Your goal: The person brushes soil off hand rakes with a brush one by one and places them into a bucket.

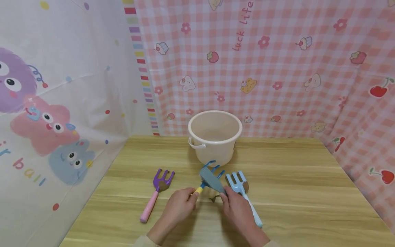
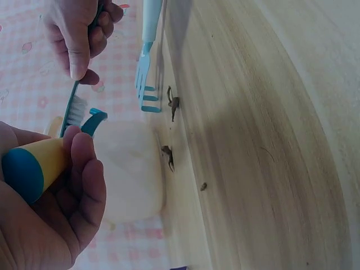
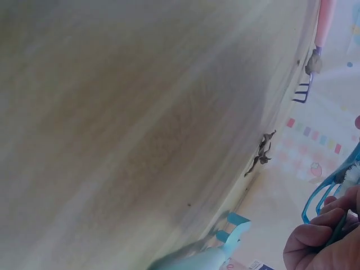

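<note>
Yellow-handled blue rake [image 2: 47, 160], possibly muddy

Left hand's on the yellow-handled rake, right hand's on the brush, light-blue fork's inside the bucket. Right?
Wrong on the fork: the head view shows the light-blue fork lying on the table, outside the bucket. Left hand on the yellow-handled rake, right hand on the brush: correct.

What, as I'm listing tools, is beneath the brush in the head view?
A rake: its blue tine tips and some yellow handle show. The brush covers the tines' base.
</note>
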Demonstrator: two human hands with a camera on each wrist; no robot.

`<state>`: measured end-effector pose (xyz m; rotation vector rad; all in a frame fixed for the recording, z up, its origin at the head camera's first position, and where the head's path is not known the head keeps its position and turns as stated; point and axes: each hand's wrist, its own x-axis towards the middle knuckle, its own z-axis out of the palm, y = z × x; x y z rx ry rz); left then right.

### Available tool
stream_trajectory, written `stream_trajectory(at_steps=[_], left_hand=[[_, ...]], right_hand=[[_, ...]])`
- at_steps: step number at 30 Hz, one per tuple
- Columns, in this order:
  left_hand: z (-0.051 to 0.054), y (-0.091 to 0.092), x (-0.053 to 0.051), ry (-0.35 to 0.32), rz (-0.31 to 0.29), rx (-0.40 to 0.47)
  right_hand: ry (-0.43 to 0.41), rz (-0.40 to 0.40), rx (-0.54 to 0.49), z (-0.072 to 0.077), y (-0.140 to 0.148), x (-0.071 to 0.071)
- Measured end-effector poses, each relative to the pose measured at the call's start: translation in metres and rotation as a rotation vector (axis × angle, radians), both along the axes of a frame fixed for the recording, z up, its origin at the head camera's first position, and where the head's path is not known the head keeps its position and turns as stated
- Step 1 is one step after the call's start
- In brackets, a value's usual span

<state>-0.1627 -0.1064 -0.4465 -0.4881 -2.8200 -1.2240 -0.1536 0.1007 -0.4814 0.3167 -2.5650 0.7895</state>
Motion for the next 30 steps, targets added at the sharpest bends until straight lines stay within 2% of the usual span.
stream_trajectory(at_steps=[10,20,30], left_hand=[[0.0016,0.0033,0.0011,-0.018,0.005,0.024],[-0.0018,0.0036,-0.0005,0.008,0.028,0.017],[-0.0024,0.004,0.0009,-0.002,0.016,0.026]], right_hand=[[-0.046,-0.046,0.004,-0.0008,0.0002,-0.0037],[-0.052,-0.054,-0.002,0.0007,-0.0004,-0.004],[-0.079,-0.079,-0.013,-0.0022,-0.0015,-0.0032]])
